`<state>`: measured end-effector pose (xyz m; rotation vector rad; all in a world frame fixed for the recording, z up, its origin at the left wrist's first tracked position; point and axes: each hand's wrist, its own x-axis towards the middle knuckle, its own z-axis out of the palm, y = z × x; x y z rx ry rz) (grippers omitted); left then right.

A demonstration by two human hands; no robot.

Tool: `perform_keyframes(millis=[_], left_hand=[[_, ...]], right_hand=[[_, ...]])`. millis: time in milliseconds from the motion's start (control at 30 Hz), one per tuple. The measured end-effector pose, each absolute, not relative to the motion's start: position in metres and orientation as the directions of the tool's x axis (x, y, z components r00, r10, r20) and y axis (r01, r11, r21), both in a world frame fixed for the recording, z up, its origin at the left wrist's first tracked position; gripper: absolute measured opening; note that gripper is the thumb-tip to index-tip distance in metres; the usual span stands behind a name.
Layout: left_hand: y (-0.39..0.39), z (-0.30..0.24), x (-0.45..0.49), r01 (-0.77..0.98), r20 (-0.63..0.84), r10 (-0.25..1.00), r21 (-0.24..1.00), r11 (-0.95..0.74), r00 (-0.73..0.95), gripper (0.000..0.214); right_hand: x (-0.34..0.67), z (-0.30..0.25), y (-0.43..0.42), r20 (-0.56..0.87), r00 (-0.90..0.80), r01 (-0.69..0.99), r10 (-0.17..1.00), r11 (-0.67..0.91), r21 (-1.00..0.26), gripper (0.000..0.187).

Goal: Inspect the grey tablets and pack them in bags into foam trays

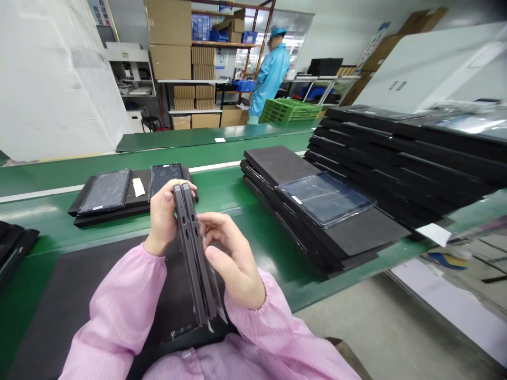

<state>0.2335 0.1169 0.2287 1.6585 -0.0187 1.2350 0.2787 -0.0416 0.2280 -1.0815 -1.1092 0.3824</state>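
Two thin dark tablets (190, 248) stand on edge side by side, their narrow sides with port openings turned up toward me. My left hand (163, 215) is closed around their far left part, fingers over the far end. My right hand (234, 259) is at the right face, its fingers bent against the outer tablet and the thumb close to it. Clear film hangs loose along that side and at the near lower end. Beneath them lies a large black foam sheet (91, 295) on the green bench (261, 248).
Two film-covered tablets (103, 191) lie on black foam at the left back. To the right, a foam stack (277, 163) carries another tablet (327, 198), beside a taller stack (396, 158). A person in blue (271, 74) stands beyond, near green crates (291, 110).
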Motion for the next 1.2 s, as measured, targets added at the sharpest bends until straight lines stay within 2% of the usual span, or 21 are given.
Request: perform_keyframes(millis=[367,600,1100,1200], left_hand=[[0.113,0.233,0.233,-0.490,0.677,0.556,0.734,-0.470,0.482,0.062],[0.109,0.231,0.234,-0.509,0.726,0.493,0.687,-0.518,0.479,0.059],[0.100,0.235,0.233,-0.544,0.814,0.411,0.580,-0.607,0.409,0.058],[0.112,0.219,0.238,-0.507,0.856,0.420,0.516,-0.690,0.300,0.051]], right_hand=[[0.275,0.230,-0.045,0.512,0.450,0.285,0.731,0.426,-0.859,0.040],[0.272,0.232,-0.048,0.501,0.479,0.257,0.721,0.431,-0.865,0.042],[0.264,0.232,-0.050,0.472,0.493,0.296,0.731,0.370,-0.881,0.059],[0.265,0.232,-0.050,0.450,0.506,0.274,0.736,0.358,-0.893,0.060]])
